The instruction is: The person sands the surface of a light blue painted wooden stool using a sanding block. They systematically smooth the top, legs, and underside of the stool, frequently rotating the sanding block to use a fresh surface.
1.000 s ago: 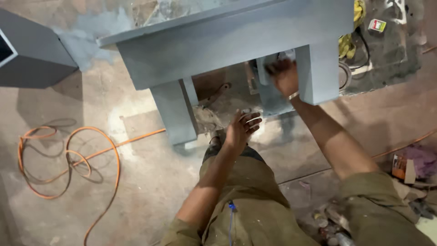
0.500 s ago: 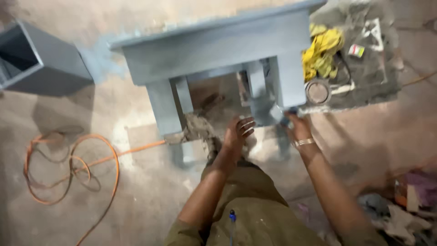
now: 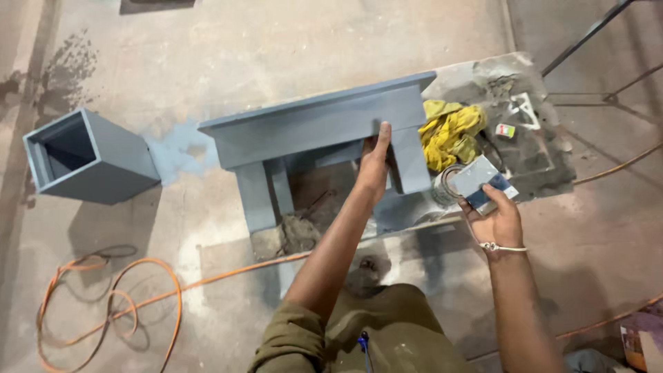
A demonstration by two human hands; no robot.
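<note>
View from above, looking down at a person's 2 bare arms over a dusty concrete floor. A grey-blue painted wooden table (image 3: 318, 128) stands in the middle w/ its flat top tilted toward the camera and 2 legs visible below. The left hand (image 3: 373, 164) is stretched out flat, fingers together & straight, pressed against the table's front edge near its right leg; it grips nothing. The right hand (image 3: 498, 220) is off to the right, well apart from the table, curled around a flat putty scraper (image 3: 478, 181) w/ a wide grey blade pointing up-left; a thin bracelet circles that wrist. Just beside the scraper sits a small round tin (image 3: 449, 185) on a paint-stained board (image 3: 525, 131), and a crumpled yellow rag (image 3: 450, 131) lies on the same board, touching the table's right end. To the left, apart from the table, a grey-blue open box (image 3: 93, 160) lies on its side. An orange cable (image 3: 131, 297) loops across the floor at lower left & runs toward the person. Olive trousers fill the bottom centre.
</note>
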